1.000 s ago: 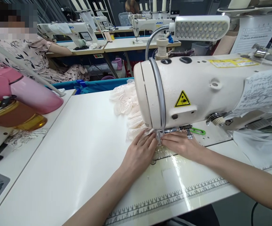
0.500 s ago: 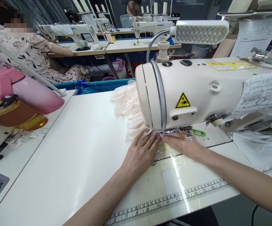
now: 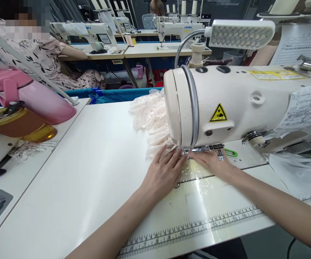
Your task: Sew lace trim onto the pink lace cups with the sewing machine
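Observation:
Gathered pale pink lace fabric (image 3: 155,118) lies to the left of and beneath the head of a white sewing machine (image 3: 209,104). My left hand (image 3: 164,171) rests flat with its fingers spread, the tips on the lace's near edge beside the presser foot. Close on the other side of the foot, my right hand (image 3: 214,162) lies low with fingers stretched toward the needle area. Its fingertips are partly hidden under the machine's metal parts, and whatever cloth lies beneath them cannot be made out. A green safety-pin-like clip (image 3: 231,153) sits just behind this hand.
A printed ruler (image 3: 198,227) runs along the table's front edge. White sheer cloth (image 3: 298,172) lies at right. A pink bottle (image 3: 44,99) and an amber container (image 3: 23,124) stand at left. An LED lamp (image 3: 241,34) hangs above the machine. Another person (image 3: 36,57) sits beyond.
The view has shifted slightly, so the machine appears farther right. My hands stay by the presser foot, the left one's fingers spread a little wider. The lace looks nearly unchanged.

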Tool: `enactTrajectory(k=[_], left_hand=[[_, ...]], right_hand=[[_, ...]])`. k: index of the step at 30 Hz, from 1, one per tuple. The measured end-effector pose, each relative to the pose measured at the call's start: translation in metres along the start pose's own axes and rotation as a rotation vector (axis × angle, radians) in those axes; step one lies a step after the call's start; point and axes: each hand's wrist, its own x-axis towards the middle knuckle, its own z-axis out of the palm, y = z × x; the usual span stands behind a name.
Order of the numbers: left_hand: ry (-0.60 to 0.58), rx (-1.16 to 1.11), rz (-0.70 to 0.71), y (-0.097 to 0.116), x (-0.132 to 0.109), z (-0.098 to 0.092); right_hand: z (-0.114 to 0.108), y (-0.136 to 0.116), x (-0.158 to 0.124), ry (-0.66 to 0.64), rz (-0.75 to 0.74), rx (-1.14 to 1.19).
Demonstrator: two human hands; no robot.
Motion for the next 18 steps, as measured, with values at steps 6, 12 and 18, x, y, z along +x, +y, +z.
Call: enactTrajectory(k=[6, 12, 18], left_hand=[[-0.014, 0.002, -0.019, 0.000, 0.000, 0.000], [0.055, 0.064, 0.081, 0.002, 0.001, -0.003], [0.061, 0.057, 0.060, 0.003, 0.001, -0.003]], right_hand=[[-0.004, -0.003, -0.001, 0.054, -0.066, -0.220], [-0.005, 0.000, -0.006, 0.061, -0.178, -0.289], [0.010, 0.005, -0.014, 0.072, -0.114, -0.261]])
